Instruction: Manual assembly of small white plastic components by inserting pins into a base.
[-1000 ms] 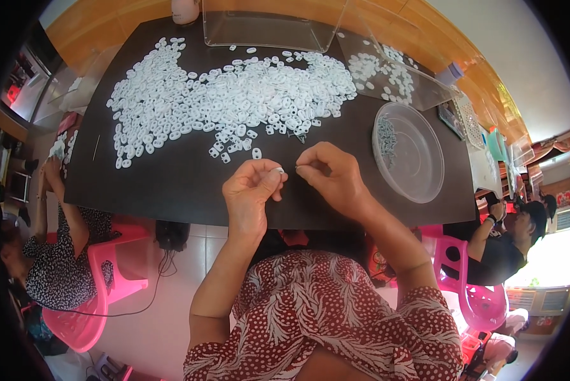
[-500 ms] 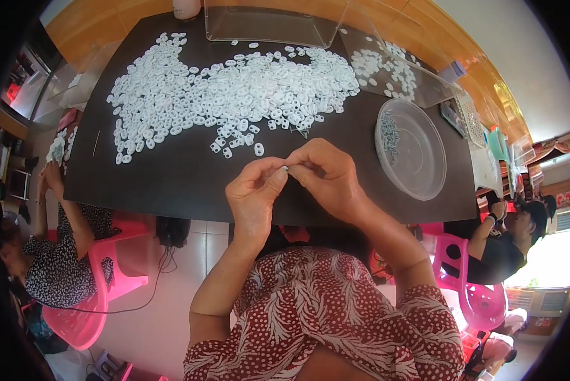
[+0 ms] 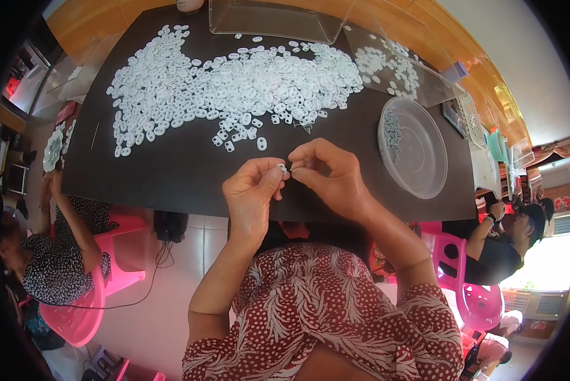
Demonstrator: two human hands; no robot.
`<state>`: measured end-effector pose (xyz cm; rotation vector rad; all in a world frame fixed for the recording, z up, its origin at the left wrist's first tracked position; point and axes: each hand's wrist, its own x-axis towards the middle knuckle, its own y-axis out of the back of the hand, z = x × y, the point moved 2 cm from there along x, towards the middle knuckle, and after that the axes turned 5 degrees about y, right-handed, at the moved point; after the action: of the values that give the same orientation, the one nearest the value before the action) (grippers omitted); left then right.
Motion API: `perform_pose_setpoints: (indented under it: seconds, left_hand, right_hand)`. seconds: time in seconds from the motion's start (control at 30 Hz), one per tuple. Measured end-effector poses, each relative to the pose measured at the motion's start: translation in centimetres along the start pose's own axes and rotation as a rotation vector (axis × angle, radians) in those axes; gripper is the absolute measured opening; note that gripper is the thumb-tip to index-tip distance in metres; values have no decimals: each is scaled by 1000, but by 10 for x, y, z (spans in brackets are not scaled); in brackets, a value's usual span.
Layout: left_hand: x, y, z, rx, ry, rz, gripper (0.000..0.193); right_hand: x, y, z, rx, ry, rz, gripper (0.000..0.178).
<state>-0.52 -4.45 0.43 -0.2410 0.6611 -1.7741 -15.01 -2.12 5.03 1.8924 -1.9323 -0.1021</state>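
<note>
Watching remotely, I see the left hand [image 3: 252,189] pinching a small white piece [image 3: 282,167] between thumb and fingers, seemingly to leave its edge exposed. Piece sits just left of the right hand [image 3: 331,179], fingertips curled; whether they grip anything, I cannot tell. White pile [image 3: 240,86] beyond both hands; clear tub [image 3: 427,155] rightward, likely for easy reach.

Pink chairs [image 3: 75,320], pale tiled floor [image 3: 178,279]; glaring window [image 3: 550,261], it seems, far right.
</note>
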Motion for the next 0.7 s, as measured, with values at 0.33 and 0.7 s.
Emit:
perform_pose_setpoints:
  seconds: [0.33,0.7]
  left_hand:
    - [-6,-2,-4,149,-64,34,11]
    - [-8,-4,-3,196,-73,53,8]
  right_hand:
    - [0,-5,2,-84,63,20,15]
    - [0,-5,1,-143,100,9,15]
